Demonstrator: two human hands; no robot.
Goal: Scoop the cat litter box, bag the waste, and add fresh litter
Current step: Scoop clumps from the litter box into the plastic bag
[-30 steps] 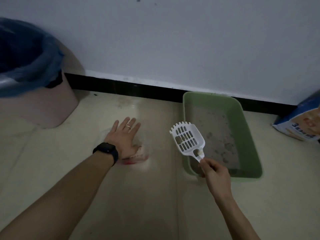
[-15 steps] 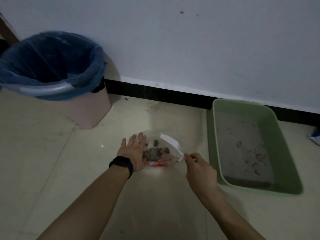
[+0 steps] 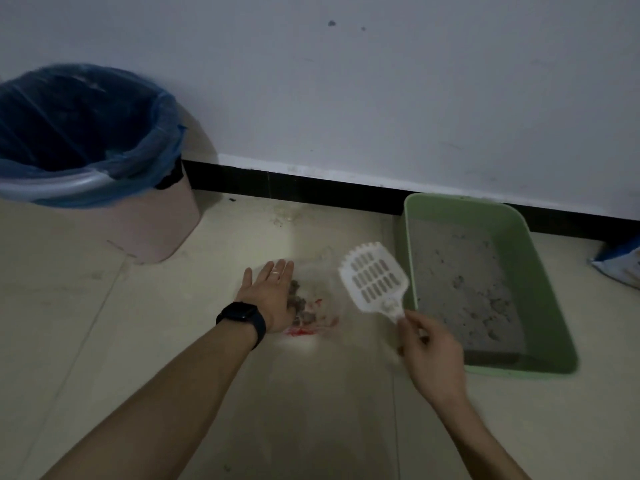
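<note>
The litter bag [image 3: 620, 268] is cut off by the right edge, its print unreadable; the trash bin [image 3: 156, 230] by the left. Motion blurs the right hand [image 3: 431, 355] and white scoop [image 3: 372, 282]. The left hand [image 3: 268, 299] hides part of the clear bag [image 3: 323, 289].

The waste bag [image 3: 323, 289] is spread on the floor [image 3: 138, 341] under and right of the fingers [image 3: 278, 273] of the left hand [image 3: 268, 299], with clumps [image 3: 300, 304] in it. The scoop [image 3: 372, 284] is held beyond the fingers [image 3: 414, 330] of the right hand [image 3: 429, 355] (between bag and litter box [image 3: 450, 207]). The bin [image 3: 152, 237] is found well left of all fingers, the litter sack [image 3: 620, 268] far right
</note>
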